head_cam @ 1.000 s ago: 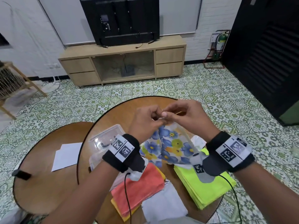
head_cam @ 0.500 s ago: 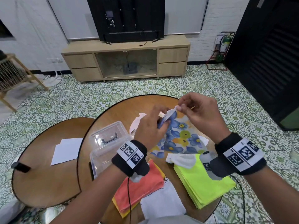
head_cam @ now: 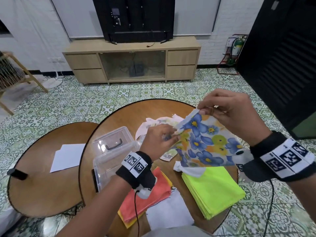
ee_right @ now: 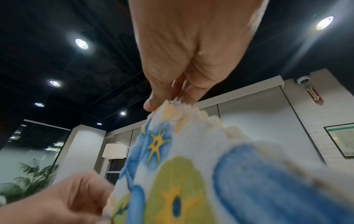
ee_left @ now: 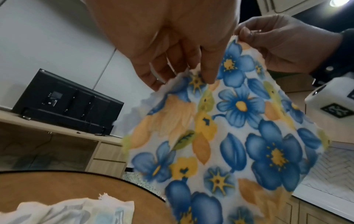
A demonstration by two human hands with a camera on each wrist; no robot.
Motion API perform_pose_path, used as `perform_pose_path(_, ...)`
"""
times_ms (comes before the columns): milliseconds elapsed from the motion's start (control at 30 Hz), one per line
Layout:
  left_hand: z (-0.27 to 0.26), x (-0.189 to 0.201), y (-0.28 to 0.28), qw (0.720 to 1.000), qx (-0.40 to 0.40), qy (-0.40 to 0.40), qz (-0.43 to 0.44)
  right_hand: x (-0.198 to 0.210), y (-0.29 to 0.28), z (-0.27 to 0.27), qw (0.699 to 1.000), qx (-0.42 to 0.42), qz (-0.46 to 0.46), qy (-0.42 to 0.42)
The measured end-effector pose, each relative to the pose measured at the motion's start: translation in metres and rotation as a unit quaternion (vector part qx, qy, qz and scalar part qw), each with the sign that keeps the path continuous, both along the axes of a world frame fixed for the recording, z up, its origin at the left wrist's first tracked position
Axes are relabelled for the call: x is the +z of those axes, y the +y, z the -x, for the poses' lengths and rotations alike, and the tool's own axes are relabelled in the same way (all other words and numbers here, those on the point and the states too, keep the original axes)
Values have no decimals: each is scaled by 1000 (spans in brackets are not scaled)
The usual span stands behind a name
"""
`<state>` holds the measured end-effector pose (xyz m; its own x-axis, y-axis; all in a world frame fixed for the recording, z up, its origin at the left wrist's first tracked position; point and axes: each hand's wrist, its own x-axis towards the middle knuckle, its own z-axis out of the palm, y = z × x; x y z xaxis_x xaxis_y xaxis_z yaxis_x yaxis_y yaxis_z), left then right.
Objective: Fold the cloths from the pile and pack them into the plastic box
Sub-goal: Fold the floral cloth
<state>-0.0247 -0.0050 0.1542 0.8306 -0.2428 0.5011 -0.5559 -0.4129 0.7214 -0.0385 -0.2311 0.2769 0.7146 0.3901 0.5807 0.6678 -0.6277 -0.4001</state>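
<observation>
While both hands hold the floral cloth (head_cam: 203,142) in the air, the round wooden counter (head_cam: 130,117) beneath it carries everything else, largest first. A second round counter (head_cam: 42,185) stands just beside it on the left, bearing white paper (head_cam: 68,155) and a small black object (head_cam: 17,173). The clear plastic box (head_cam: 109,156) sits on the left part of the main counter, its lid (head_cam: 111,139) with a dark handle lying at its far side. A neon green stack of cloths (head_cam: 213,189) lies at the near right, a white cloth (head_cam: 188,170) touching its far corner. An orange cloth (head_cam: 148,200) over a yellow one lies at near centre, partly hidden by the left forearm, with a white cloth (head_cam: 169,212) beside it. A crumpled pale cloth (head_cam: 153,124) lies behind the hands, largely screened by them.

The right hand (head_cam: 225,110) pinches the upper corner of the floral cloth between thumb and fingers; the left hand (head_cam: 159,137) pinches the edge lower down. Both grips are closed tight on fabric.

The left wrist view shows the cloth hanging clear above the counter and the left fingertips (ee_left: 208,75) on its printed face, which the head view hides behind the knuckles. The right wrist view shows the pinched corner (ee_right: 172,104) closely, with ceiling lights (ee_right: 82,43) seen nowhere else.
</observation>
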Motion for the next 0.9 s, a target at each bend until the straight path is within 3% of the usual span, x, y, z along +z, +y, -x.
perform_pose_path(200,-7,-22,-1,996,-14,72,42,-1,-21,4,999,-16,34,2)
perform_pose_path(333,-12,-16,16,996,-26,81,15,-3,-41,11,998,-25,42,39)
perform_pose_path(433,-12,-3,31,997,-29,60,-42,-5,-53,14,995,-29,67,68)
perform_pose_path(500,-11,7,41,992,-38,95,-75,-9,-60,16,993,-39,84,78)
perform_pose_path(567,-12,14,51,982,-71,101,-146,-14,-64,19,992,-52,58,100)
perform_pose_path(700,-13,23,69,943,-164,37,-288,-27,-73,17,984,-83,-21,154)
perform_pose_path(767,-10,35,75,958,-173,98,-206,-35,-76,15,980,-95,-64,161)
perform_pose_path(800,-11,39,78,966,-175,153,-112,-37,-76,14,977,-108,-99,153)
perform_pose_path(833,-11,44,78,963,-177,205,-1,-39,-74,11,972,-118,-145,140)
perform_pose_path(900,-13,52,73,929,-168,272,187,-40,-61,5,958,-120,-247,85)
